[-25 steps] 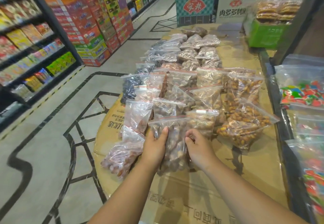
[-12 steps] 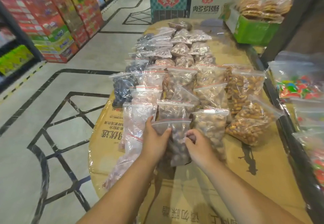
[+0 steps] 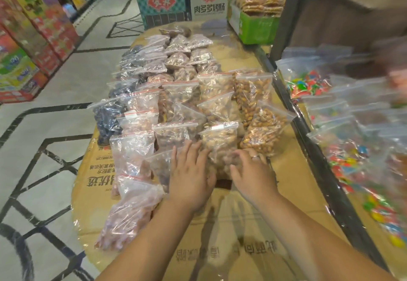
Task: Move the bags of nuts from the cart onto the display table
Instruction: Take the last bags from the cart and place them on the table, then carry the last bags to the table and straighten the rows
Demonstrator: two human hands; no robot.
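**Both hands resting on a nut bag at the desk's 6 o'clock end**

At 9 o'clock from the hands, clear zip bags of pale pink nuts (image 3: 130, 214) are lying overlapped along the left edge of the cardboard-covered desk (image 3: 242, 247). Beyond them, toward 11 o'clock, a bag of dark pieces (image 3: 105, 118) is lying at that same edge.

The left hand (image 3: 191, 179) is resting flat, its fingers (image 3: 187, 151) straight and slightly spread, pressing on the bag of nuts (image 3: 220, 144) in the nearest row. This bag is holding light brown nuts. Its long axis is running from 6 to 12 o'clock, with the red zip seal and a white label pointing to 12.

The right hand (image 3: 251, 175) is lying on the bag's 4 o'clock corner with its fingers (image 3: 240, 155) slightly bent. Blur is hiding whether they are pinching the plastic.

At 2 o'clock from the hands, a bag of orange-brown nuts (image 3: 264, 131) is tilting toward 1 o'clock. Past a dark rail (image 3: 312, 148), bags of coloured sweets (image 3: 308, 85) are lying blurred. At 12 o'clock a green box (image 3: 257, 27) is holding flat brown snacks.
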